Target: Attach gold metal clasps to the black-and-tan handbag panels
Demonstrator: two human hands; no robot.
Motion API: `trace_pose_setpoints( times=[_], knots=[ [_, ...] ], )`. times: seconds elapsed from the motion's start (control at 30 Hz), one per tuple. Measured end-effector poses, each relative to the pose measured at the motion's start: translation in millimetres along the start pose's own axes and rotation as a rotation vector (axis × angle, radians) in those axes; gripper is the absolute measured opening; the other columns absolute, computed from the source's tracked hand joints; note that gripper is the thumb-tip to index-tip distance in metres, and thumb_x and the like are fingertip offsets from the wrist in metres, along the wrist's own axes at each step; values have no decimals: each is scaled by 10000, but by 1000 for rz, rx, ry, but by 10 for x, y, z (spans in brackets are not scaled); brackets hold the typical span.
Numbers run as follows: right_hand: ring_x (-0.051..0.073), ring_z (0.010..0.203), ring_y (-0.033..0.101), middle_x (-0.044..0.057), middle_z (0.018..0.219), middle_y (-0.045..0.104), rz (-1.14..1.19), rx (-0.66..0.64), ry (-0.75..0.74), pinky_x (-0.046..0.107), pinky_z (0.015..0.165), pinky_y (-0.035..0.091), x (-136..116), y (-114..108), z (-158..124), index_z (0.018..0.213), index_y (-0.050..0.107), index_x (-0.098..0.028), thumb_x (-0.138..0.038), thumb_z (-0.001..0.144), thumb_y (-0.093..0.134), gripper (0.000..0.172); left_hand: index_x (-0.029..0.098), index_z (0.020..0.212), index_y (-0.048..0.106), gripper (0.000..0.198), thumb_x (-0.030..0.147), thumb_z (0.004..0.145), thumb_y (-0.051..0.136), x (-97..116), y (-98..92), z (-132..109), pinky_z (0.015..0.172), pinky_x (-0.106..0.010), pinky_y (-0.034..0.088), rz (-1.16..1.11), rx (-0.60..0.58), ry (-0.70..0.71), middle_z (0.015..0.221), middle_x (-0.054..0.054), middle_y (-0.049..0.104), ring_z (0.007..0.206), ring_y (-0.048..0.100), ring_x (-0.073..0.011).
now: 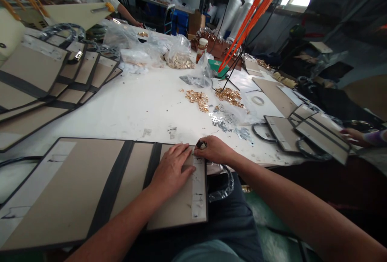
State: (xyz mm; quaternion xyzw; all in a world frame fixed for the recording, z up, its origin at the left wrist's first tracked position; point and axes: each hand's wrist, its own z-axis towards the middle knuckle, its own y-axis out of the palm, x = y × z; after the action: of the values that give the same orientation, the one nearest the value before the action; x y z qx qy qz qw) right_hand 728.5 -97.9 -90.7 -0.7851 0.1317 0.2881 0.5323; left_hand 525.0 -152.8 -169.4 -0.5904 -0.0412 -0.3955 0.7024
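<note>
A long beige board bag panel [81,181] with black edging and black fold strips lies in front of me, its right end reaching over the table edge. My left hand [172,169] rests flat on that right end, fingers stretched out and holding nothing. At the panel's upper right corner, my right hand [214,149] is closed, with a small dark thing at its fingertips that I cannot make out. It touches the top of a white strip [198,197] along the panel's end. A plastic-wrapped handle [225,187] loops out from the right edge, below my right hand.
Small gold metal pieces [198,100] and flat silver pieces [223,121] lie beyond the panel. Stacked panels [33,68] stand at left, with more panels [323,133] at right near another person's hand [353,135]. An orange strap [242,32] hangs above the table.
</note>
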Motion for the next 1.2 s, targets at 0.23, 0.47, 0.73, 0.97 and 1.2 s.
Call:
trace_pose_setpoints(
  times=[0.23,0.47,0.73,0.97,1.2],
  knots=[
    [187,794,700,17,855,778,-96,0,15,251,695,474,51,24,16,893,791,-220,-320,861,747,114,203,1460,605,562,317,926,739,-1,-2,-7,1219,-559,434,22,-8,-1,1544,-109,591,1455,475,-340],
    [218,848,705,44,914,788,-212,97,66,273,696,448,43,89,-37,967,798,-239,-424,877,734,216,191,1455,610,563,318,923,744,-10,6,-3,1226,-552,431,23,-4,1,1542,-113,596,1457,479,-338],
    [171,621,662,16,618,717,49,-72,94,243,581,435,37,-87,10,779,770,-164,-198,816,659,121,223,1443,626,547,301,914,744,-3,-5,4,1214,-577,438,4,6,-2,1529,-107,607,1449,491,-343],
    [160,620,655,-1,632,705,192,-40,77,228,571,438,119,-29,-35,789,749,-164,-194,799,656,99,263,1399,659,512,275,898,762,10,-31,21,1191,-543,455,-13,20,4,1509,-83,619,1414,513,-328],
    [145,610,615,-9,610,679,148,-21,55,225,563,410,105,-34,-27,768,747,-155,-204,821,658,114,300,1098,802,164,334,968,708,104,-1,241,982,-507,513,17,98,-118,1185,-50,754,1131,634,-289]
  ],
)
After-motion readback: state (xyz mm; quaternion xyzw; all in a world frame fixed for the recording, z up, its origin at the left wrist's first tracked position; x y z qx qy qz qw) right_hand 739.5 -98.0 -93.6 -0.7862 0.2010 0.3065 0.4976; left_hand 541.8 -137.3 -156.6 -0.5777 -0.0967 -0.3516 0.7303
